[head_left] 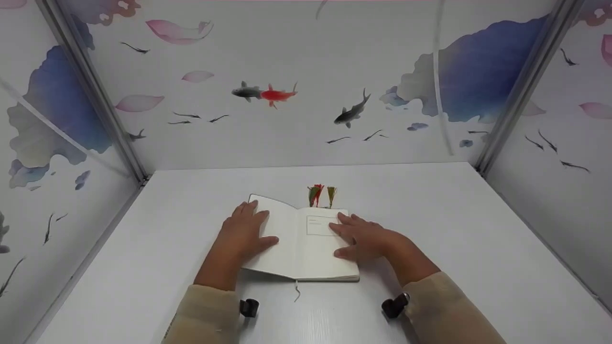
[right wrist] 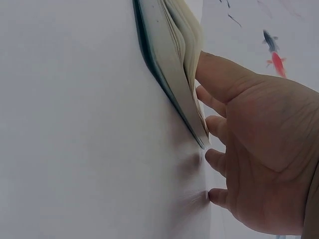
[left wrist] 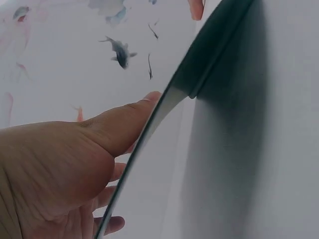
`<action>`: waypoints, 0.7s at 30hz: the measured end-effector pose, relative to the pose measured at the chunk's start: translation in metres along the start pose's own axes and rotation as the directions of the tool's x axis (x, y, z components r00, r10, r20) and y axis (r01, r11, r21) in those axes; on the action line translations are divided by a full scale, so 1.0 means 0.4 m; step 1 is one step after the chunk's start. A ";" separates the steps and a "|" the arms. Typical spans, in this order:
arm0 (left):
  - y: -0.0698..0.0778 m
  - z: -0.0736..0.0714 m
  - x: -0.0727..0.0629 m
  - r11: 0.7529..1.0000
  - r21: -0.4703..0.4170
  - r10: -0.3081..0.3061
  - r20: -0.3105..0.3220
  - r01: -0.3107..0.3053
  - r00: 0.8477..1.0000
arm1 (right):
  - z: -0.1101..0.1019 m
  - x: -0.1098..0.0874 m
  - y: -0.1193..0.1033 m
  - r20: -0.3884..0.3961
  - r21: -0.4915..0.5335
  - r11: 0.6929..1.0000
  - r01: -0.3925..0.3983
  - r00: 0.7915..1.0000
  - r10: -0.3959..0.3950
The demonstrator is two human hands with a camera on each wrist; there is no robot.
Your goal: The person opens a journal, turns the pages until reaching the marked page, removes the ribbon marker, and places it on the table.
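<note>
Notebook (head_left: 315,260) open on the white tabletop (head_left: 158,248), cream pages up, dark green cover. Left side tilts clear of the surface; right side carries the thick page stack. Right page has a printed box (head_left: 318,225). Thin ribbon (head_left: 297,290) out the bottom, red and green tassels (head_left: 317,195) at the top edge. Left hand (head_left: 243,231) spread on left page, right hand (head_left: 366,236) on right.

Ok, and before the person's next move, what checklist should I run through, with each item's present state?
1. Notebook open: ok.
2. Left hand on the left page: ok.
3. Right hand reaching over the right page's outer edge: ok.
4. Left cover flat on the table: not ok, tilted up.
5. Ribbon clear of both hands: ok.
6. Tassels attached to the notebook: cannot tell.
</note>
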State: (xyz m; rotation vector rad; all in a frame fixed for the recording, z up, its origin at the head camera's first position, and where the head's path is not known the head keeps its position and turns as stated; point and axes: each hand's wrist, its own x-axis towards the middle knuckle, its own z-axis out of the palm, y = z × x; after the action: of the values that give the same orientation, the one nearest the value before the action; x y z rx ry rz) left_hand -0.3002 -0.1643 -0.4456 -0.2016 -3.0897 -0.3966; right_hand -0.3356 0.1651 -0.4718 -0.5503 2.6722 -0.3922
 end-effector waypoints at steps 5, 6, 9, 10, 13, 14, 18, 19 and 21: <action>-0.013 0.020 0.007 0.996 -0.084 -0.022 0.057 0.027 0.998 | 0.000 -0.001 -0.004 0.007 -0.006 1.000 -0.001 1.000 0.001; -0.013 0.023 0.008 0.995 -0.097 -0.027 0.067 0.033 0.997 | 0.001 0.000 -0.004 0.010 -0.005 1.000 0.000 1.000 0.000; -0.014 0.029 0.013 0.992 -0.117 -0.038 0.087 0.048 0.995 | 0.001 0.002 -0.004 0.018 0.007 1.000 -0.002 1.000 0.002; -0.013 0.030 0.014 0.991 -0.123 -0.041 0.091 0.053 0.995 | 0.002 0.004 -0.004 0.020 0.012 1.000 -0.004 1.000 0.004; -0.014 0.033 0.015 0.990 -0.129 -0.049 0.093 0.061 0.994 | 0.002 0.007 -0.005 0.029 0.024 1.000 -0.007 1.000 0.007; -0.013 0.034 0.015 0.989 -0.135 -0.052 0.093 0.064 0.994 | 0.002 0.008 -0.004 0.031 0.024 1.000 -0.007 1.000 0.006; -0.013 0.037 0.017 0.987 -0.144 -0.055 0.095 0.068 0.994 | 0.000 0.008 -0.004 0.036 0.025 1.000 0.007 0.999 -0.008; -0.013 0.037 0.017 0.987 -0.147 -0.055 0.096 0.069 0.994 | -0.001 0.008 -0.004 0.037 0.027 1.000 0.011 0.999 -0.012; -0.013 0.039 0.018 0.986 -0.153 -0.058 0.097 0.072 0.994 | -0.002 0.008 -0.005 0.037 0.032 0.999 0.021 0.999 -0.022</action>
State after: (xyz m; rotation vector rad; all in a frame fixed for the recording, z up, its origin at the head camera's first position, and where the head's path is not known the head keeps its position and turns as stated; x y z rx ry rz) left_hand -0.3082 -0.1645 -0.4618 -0.1252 -3.1628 -0.6512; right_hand -0.3379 0.1623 -0.4713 -0.5716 2.6221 -0.4258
